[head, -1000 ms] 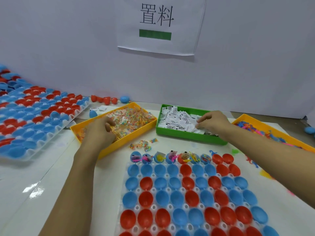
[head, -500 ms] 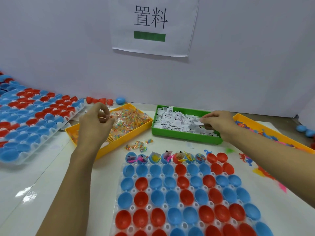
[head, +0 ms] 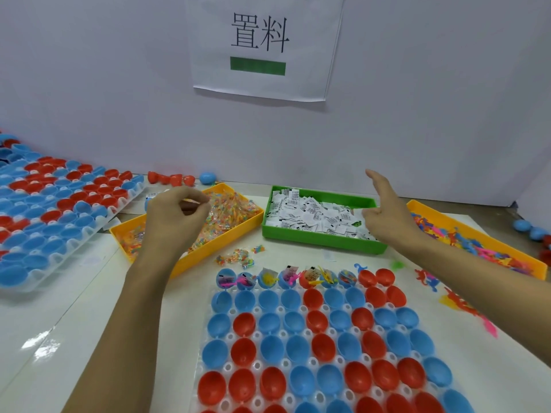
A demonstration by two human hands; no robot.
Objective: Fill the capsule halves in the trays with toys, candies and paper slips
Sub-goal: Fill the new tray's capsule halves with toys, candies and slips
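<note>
A white tray (head: 229, 366) of red and blue capsule halves lies in front of me; several halves in its top row (head: 287, 278) hold toys and slips. My left hand (head: 176, 217) hovers over the yellow candy tray (head: 214, 254) and pinches a candy packet (head: 190, 201) at its curled fingertips. My right hand (head: 386, 214) is raised over the right end of the green tray (head: 322, 242) of white paper slips (head: 310, 216). Its thumb points up and its curled fingers hold a paper slip (head: 361, 211). A yellow tray (head: 417, 204) of small coloured toys sits at the right.
A second tray (head: 59, 213) full of capsule halves lies at the left. Loose candy packets (head: 238, 259) sit between the candy tray and the front tray. Loose toys (head: 456, 302) lie right of it. Stray capsules (head: 171, 178) rest against the white wall.
Both hands have lifted out of their trays: the left rose from the candies with a packet, the right rose from the slips and turned thumb-up.
</note>
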